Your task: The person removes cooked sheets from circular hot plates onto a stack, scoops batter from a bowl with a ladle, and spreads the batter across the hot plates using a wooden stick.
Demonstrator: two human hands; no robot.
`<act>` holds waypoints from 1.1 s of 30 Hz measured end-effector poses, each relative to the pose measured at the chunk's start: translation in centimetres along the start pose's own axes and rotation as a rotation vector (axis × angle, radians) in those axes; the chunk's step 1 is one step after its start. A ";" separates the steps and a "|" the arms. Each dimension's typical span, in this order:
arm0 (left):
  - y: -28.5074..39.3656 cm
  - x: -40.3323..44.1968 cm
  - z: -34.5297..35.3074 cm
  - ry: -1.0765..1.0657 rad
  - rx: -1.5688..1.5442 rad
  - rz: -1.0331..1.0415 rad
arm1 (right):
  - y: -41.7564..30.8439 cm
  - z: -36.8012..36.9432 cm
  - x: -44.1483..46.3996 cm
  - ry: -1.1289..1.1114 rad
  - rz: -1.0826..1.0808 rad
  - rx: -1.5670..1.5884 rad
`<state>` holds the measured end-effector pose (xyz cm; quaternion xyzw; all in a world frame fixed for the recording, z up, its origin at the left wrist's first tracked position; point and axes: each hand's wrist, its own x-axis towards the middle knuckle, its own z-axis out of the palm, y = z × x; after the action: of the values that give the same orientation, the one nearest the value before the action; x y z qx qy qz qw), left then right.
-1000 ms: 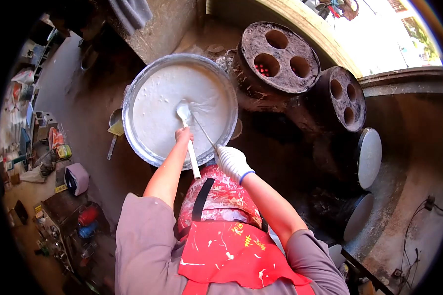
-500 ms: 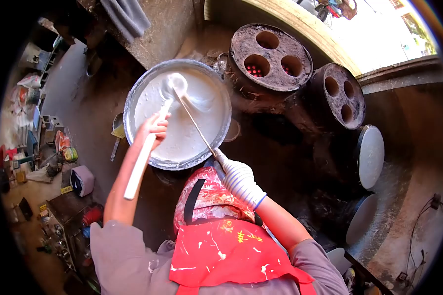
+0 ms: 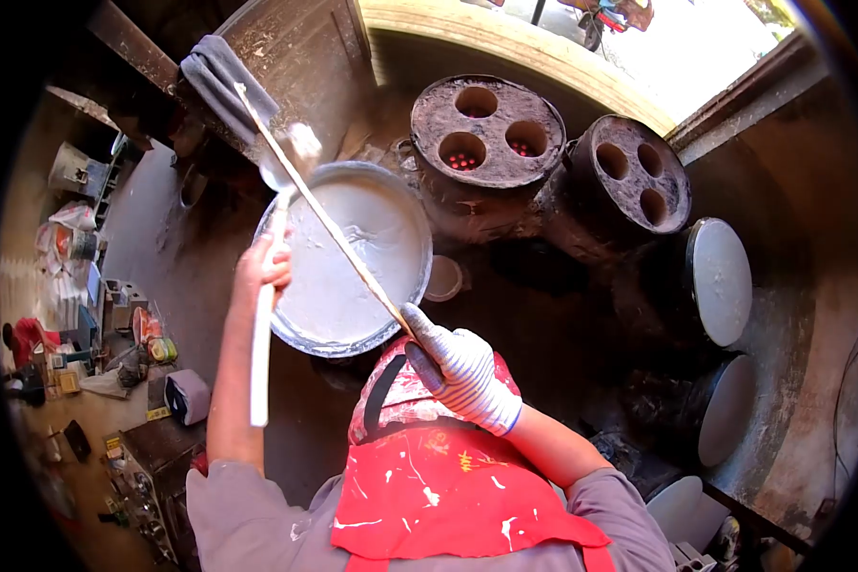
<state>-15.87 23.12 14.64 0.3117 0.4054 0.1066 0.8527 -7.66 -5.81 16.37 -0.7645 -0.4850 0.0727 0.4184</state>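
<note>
My left hand is closed round the white handle of a ladle, whose blurred bowl is raised at the far left rim of a wide basin. A blurred white patch shows beside the bowl; I cannot tell what it is. Thick white liquid fills much of the basin. My right hand, in a striped knit glove, is closed on the near end of a long thin stick. The stick slants up over the basin and passes across the ladle's bowl in view, its tip beyond the rim.
Two round stoves, each with three holes, stand to the right; red glows inside the nearer one. Further right are round pale lids. A grey cloth hangs at the upper left. Cluttered goods line the left side.
The ladle has come up out of the white liquid to the basin's far left rim. The stick's far end has swung up and out of the basin, and my view has shifted slightly.
</note>
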 end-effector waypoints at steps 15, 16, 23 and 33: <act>-9.1 2.2 -7.5 0.155 0.258 -0.071 | 0.9 -1.2 -1.5 0.124 0.274 0.095; -9.8 2.4 -7.2 0.151 0.328 -0.057 | 1.0 -1.5 -1.9 0.134 0.330 0.098; -13.4 1.7 0.6 -0.196 0.690 -0.228 | -2.1 -5.0 -12.0 0.361 0.779 0.250; -32.9 -7.3 32.1 -1.092 0.878 -0.496 | -5.3 -12.0 -29.2 1.271 1.223 -0.473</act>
<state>1.42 -20.11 14.14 0.5318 -0.0125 -0.4312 0.7288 -20.25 -35.15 19.19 -0.8501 0.3244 -0.2544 0.3277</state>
